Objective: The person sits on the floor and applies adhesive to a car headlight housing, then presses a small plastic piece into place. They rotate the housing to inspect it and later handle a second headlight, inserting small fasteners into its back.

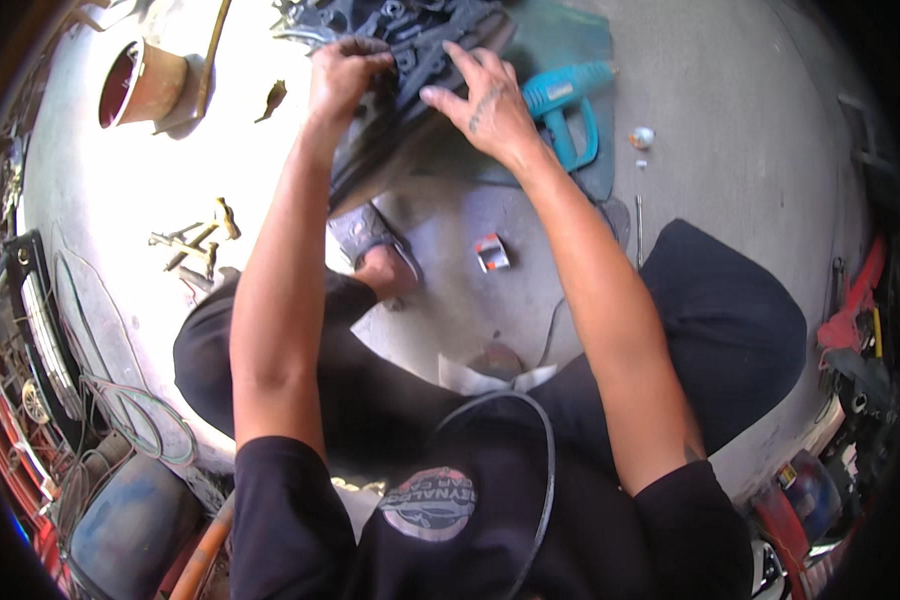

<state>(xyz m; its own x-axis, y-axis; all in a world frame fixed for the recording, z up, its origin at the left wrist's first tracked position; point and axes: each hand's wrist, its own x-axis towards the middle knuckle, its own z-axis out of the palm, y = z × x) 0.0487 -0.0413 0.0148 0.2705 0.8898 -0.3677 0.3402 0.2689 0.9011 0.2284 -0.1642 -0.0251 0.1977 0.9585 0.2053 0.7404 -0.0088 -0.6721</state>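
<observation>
A large black moulded car part (425,75), with ribs and fittings on its upper side, lies in front of me at the top of the head view. My left hand (345,80) is at its left side, fingers curled in against it; whatever they pinch is hidden. Over the right side of the part reaches my right hand (490,105), thumb and forefinger spread and touching or very close to its surface. Just right of that hand lies a teal heat gun (565,100) with a loop handle, on a greenish sheet (595,175).
Far left stand a bucket (160,85) and a wooden stick (213,60). Hammers (205,235) lie by my left knee. A small orange-white box (491,253) sits between my legs, a thin metal rod (639,230) to the right. A cable (550,450) crosses my lap; coiled hoses (130,410) lie left.
</observation>
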